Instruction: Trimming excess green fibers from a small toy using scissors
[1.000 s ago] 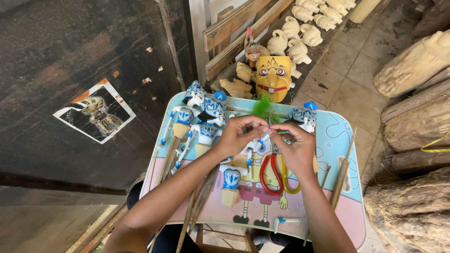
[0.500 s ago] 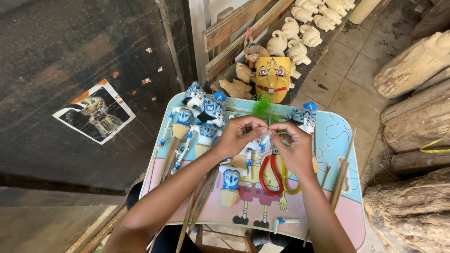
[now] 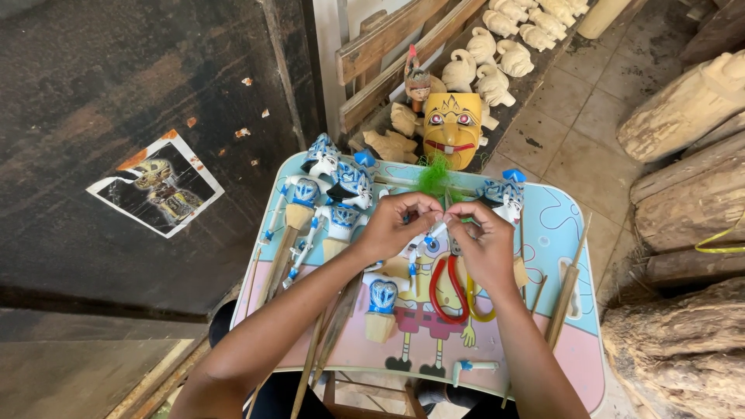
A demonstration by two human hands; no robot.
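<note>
Two hands meet over table (image 3: pixel 578 233) middle: my left hand (image 3: pixel 400 225) and right hand (image 3: pixel 483 240) both pinching small blue-white puppet piece (image 3: pixel 436 230), raised for close view (green tuft (image 3: pixel 434 174) just behind). Finished puppets (image 3: pixel 334 194) parked left, red-handled scissors (image 3: pixel 450 287) under right wrist.

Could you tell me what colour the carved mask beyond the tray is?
The carved mask is yellow, seen in the head view.

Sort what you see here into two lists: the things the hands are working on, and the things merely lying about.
In hand:
left hand and right hand, pinching a small blue-and-white puppet piece
green tuft just above the fingers

Lying about:
blue-and-white puppets on the cartoon-printed tray table
red-handled scissors
yellow mask
unpainted carved figures
logs
</note>
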